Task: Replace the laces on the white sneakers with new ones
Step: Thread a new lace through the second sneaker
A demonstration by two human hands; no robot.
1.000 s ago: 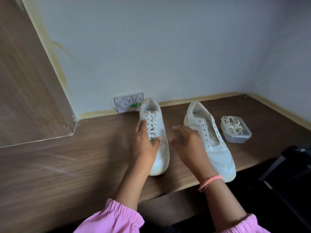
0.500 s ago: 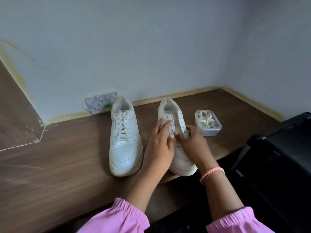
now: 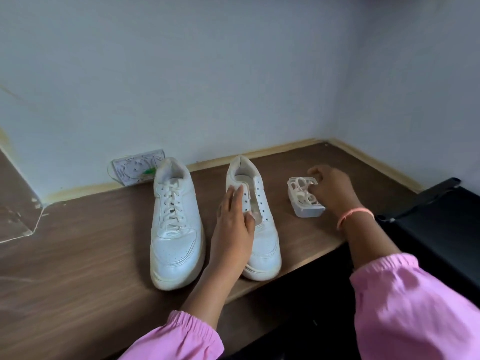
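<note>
Tabletop (image 3: pixel 78 268): brown wood grain, set into a corner against a pale wall; it carried both sneakers, the container and a white plate lying flat at the wall.
Dark object (image 3: pixel 441 216): black, stood off the tabletop's right edge; what it was could not be told.
Sleeves (image 3: pixel 415 307): pink, gathered at the cuff, on both of your forearms.
Laced sneaker (image 3: pixel 175 224): white, stood on the left of the pair, toe toward you, heel near the wall, laces threaded through its eyelets.
Unlaced sneaker (image 3: pixel 262 245): white, stood just right of the laced one and parallel to it, toe at the tabletop's near edge, eyelet holes bare.
Left hand (image 3: pixel 233 224): your fingers lay straight and relaxed, resting flat on the left eyelet flap of the unlaced sneaker, gripping nothing.
Right hand (image 3: pixel 330 188): you held it over the far side of the container, fingers curled down pinching a loop of lace; a pink band sat on that wrist.
Container (image 3: pixel 309 210): small, clear plastic, lidless, stood just right of the unlaced sneaker.
New laces (image 3: pixel 301 188): pale, coiled inside the container, one loop lifted at your right fingertips.
Wall plate (image 3: pixel 135 168): white, with a green mark, behind the laced sneaker's heel.
</note>
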